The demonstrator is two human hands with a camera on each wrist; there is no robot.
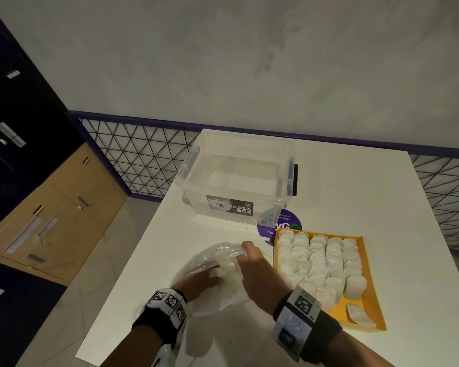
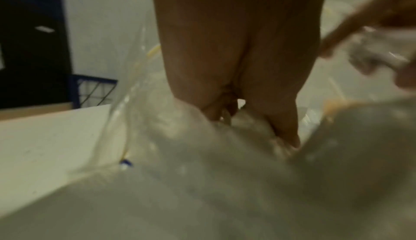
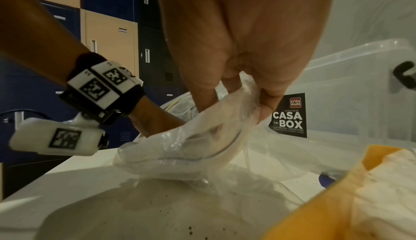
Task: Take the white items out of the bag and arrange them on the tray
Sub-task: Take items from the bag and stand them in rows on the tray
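Observation:
A clear plastic bag lies on the white table, left of the orange tray. My left hand is inside the bag, and its fingers and thumb close on a white item. In the blurred left wrist view that hand digs into the white items. My right hand pinches the bag's rim and holds it up; the right wrist view shows its fingers bunching the plastic. Several rows of white items fill the tray, and one lies alone at its near corner.
An empty clear storage box labelled CASA BOX stands behind the bag. A purple round sticker shows between box and tray. The table's left edge drops to the floor beside lockers. A wire-mesh rail runs behind.

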